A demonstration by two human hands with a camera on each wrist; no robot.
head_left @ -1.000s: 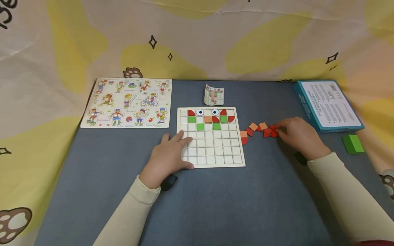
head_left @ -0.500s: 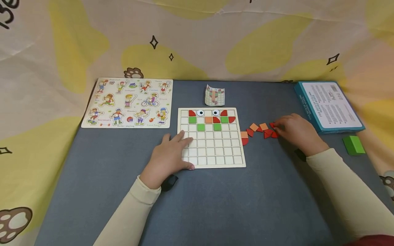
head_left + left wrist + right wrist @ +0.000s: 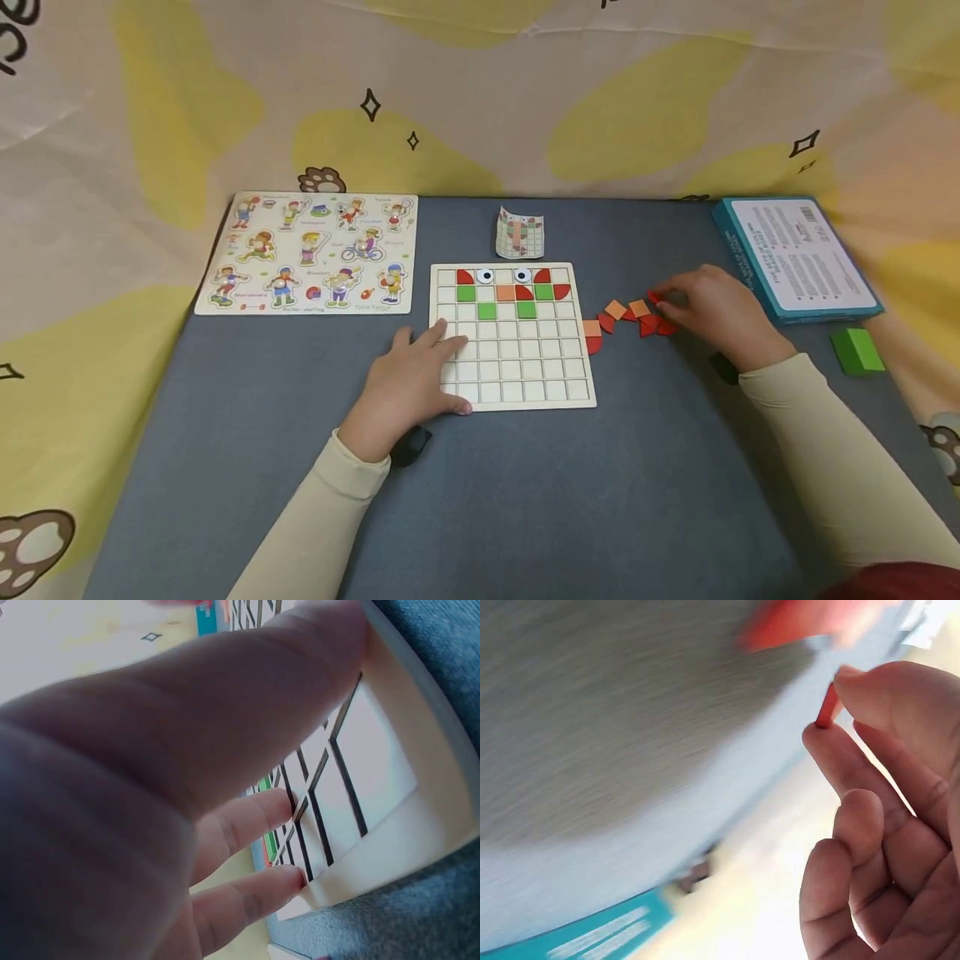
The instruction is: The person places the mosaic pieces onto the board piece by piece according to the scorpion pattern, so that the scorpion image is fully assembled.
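Note:
A white gridded board [image 3: 521,367] lies in the middle of the table. Its upper rows hold red quarter-round tiles, green squares [image 3: 487,311], an orange square and two eye tiles [image 3: 522,276]. My left hand [image 3: 405,379] rests spread on the board's left side, thumb at the lower edge. In the right wrist view, thumb and forefinger of my right hand [image 3: 900,772] pinch a thin red tile [image 3: 827,706] seen on edge. That hand is above the right end of a loose row of red and orange tiles [image 3: 615,310], right of the board.
A small creased pattern card [image 3: 519,235] stands behind the board. To the left lies a sports-picture puzzle board [image 3: 303,254]. A teal box [image 3: 802,258] and a green block [image 3: 857,352] sit at the right. Patterned cloth [image 3: 480,100] rises behind the table.
My right hand has lifted away from the loose tiles, moving slightly back and left, with a red tile between its fingertips. My left hand has stayed on the board.

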